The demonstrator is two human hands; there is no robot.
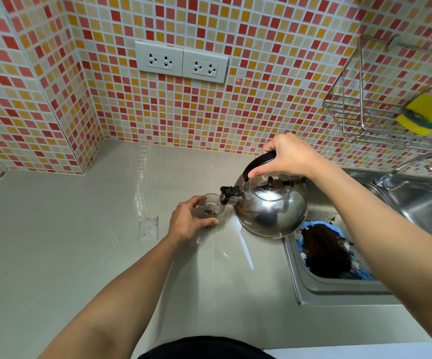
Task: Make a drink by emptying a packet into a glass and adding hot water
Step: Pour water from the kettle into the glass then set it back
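Observation:
A small clear glass (211,207) with dark brown liquid stands on the grey counter (80,242). My left hand (189,221) wraps around its left side. My right hand (290,156) grips the black handle of a shiny steel kettle (271,206). The kettle is tilted to the left, with its black spout over the glass rim. A white plastic spoon (240,239) lies on the counter just right of the glass, below the kettle. No packet is in view.
A steel sink (321,288) at the right holds a blue cloth (313,225) with a heap of dark grounds. A tap (411,167) stands behind it. A wire rack (365,120) with yellow sponges hangs on the tiled wall. Two socket plates (181,62) sit above the counter.

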